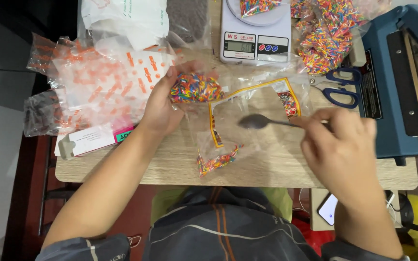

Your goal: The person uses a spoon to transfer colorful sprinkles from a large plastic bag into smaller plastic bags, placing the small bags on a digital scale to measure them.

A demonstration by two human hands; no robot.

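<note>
My left hand [159, 108] grips a small clear bag of rainbow sprinkles [195, 88] above the wooden table [276, 164]. In my right hand [340, 145] is a dark metal spoon [257, 121], its bowl pointing left over a large clear bag with a yellow-edged label [247, 104]. That large bag lies flat between both hands, with a few sprinkles left in its lower corner [217, 162]. A white kitchen scale [255, 46] at the back carries another portion of sprinkles [260, 7].
Stacks of small clear bags with orange print [107, 82] lie at the left beside a white and pink box [90, 140]. A big open bag of sprinkles [327, 34], blue-handled scissors [339, 87] and a blue heat sealer [402, 82] stand at the right.
</note>
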